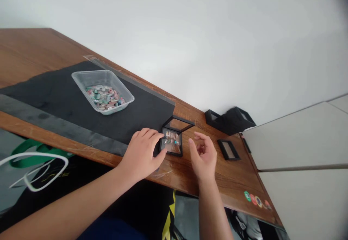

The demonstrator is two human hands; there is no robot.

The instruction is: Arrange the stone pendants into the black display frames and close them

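Observation:
A small black-framed case (174,154) stands open on the wooden table, its windowed lid (179,123) raised at the back. Several small shiny pieces (171,138) lie inside it. My left hand (145,153) is at the case's left edge, thumb and fingers apart, with nothing seen in its grip. To the right of the case, my right hand (203,154) hovers with its thumb and forefinger apart and the other fingers curled; no object shows in it. A clear plastic tub (122,89) to the left holds many small coloured pieces (104,96).
The tub rests on a black mat (54,91) over the wooden table (29,48). Black boxes (231,121) stand by the wall, with a flat black frame (228,149) nearer. Round stickers (253,199) mark the right front. A white cable (40,155) hangs lower left.

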